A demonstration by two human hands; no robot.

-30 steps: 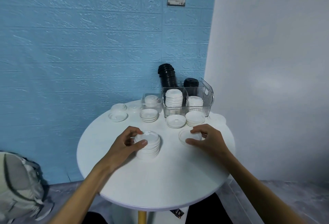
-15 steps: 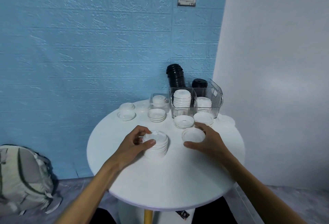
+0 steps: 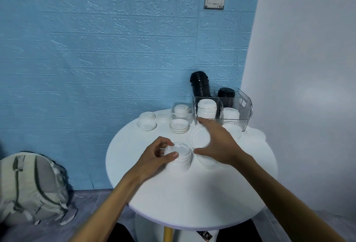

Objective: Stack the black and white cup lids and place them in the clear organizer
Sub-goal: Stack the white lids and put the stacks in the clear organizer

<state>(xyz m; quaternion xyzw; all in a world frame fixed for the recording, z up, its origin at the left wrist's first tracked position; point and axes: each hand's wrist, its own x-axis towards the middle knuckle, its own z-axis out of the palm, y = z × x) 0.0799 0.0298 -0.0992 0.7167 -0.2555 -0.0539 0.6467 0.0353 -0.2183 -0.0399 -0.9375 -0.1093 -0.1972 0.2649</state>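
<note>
Lids are the job: a white stack [image 3: 179, 158] sits under the left hand [image 3: 154, 157], whose fingers and thumb curl round its top. The right hand [image 3: 217, 145] pinches a single lid [image 3: 199, 138] just beside it, tilted on edge. Beyond the right hand stands the organizer [image 3: 242, 107], already part filled. Thin plastic looks light, slick, springy; best taken by the rim.

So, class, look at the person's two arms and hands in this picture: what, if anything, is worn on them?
Nothing visible. The left hand and the right hand are bare, with no gloves, rings, watch or bracelet showing. Both forearms are uncovered from the wrists down to the bottom of the picture; no sleeve appears anywhere.
</note>
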